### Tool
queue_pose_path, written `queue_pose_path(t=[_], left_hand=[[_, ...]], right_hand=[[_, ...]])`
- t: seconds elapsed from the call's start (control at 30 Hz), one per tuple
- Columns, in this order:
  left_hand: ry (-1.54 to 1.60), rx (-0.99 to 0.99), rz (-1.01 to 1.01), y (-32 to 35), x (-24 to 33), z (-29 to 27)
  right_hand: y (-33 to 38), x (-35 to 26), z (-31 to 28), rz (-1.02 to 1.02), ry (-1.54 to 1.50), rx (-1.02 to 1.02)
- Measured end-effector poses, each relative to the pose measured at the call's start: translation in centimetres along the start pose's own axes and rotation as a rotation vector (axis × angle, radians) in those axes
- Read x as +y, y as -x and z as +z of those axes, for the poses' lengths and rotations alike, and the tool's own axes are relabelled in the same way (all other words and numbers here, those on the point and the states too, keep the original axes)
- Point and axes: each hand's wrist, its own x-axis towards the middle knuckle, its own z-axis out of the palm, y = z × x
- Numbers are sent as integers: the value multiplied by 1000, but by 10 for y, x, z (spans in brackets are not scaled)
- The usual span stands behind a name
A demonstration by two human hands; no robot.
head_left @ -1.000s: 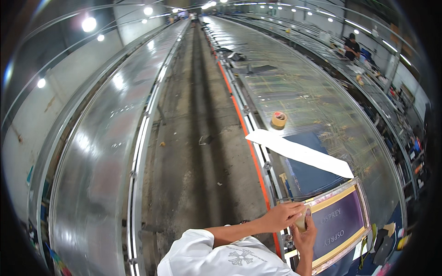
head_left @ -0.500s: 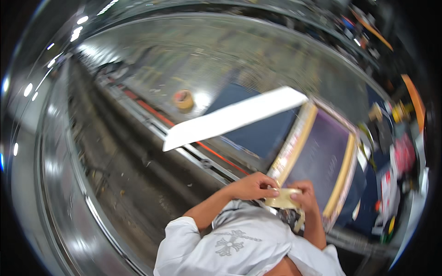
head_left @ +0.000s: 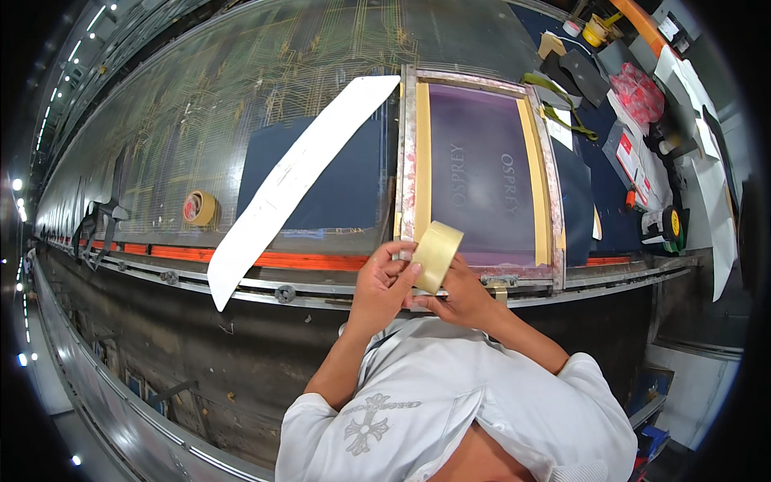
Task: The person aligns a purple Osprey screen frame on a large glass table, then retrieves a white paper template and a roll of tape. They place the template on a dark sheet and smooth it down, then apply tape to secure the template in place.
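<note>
A roll of pale yellow tape (head_left: 438,255) is held up in front of me, over the near edge of a printing screen. My left hand (head_left: 384,281) has its thumb pressed on the roll's side, with the fingers curled. From the other side my right hand (head_left: 466,296) grips the roll; its fingertips are partly hidden behind it. The screen (head_left: 486,165) has purple mesh with faint lettering and strips of yellow tape along its inner edges. Its worn frame (head_left: 406,153) lies flat on the long table, just beyond my hands.
A long white strip (head_left: 301,181) lies slantwise across a dark blue sheet (head_left: 269,157), jutting past the table's front rail (head_left: 321,281). Another tape roll (head_left: 200,208) sits at left. Cluttered at right are a crumpled pink plastic bag (head_left: 637,92), a green strap (head_left: 566,112) and papers.
My view has swung, so the table and screen now appear straighter. The tape roll has been raised and tilted in my hands, over the screen's near edge.
</note>
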Motion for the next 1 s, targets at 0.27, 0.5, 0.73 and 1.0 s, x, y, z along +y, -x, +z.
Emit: queue_pose_path(t=[0.27,0.5,0.73,1.0], left_hand=[[-1013,35,625,18,-1,-2],[-1201,196,860,47,-1,7],[-1062,301,700,103,24,42],[-1013,491,887,136,38,47]], right_hand=[[12,-8,-5,-5,-14,-120],[8,-18,-6,-52,101,-203],[29,-70,-18,-138,184,-245],[23,-113,-20,-98,-19,-266]])
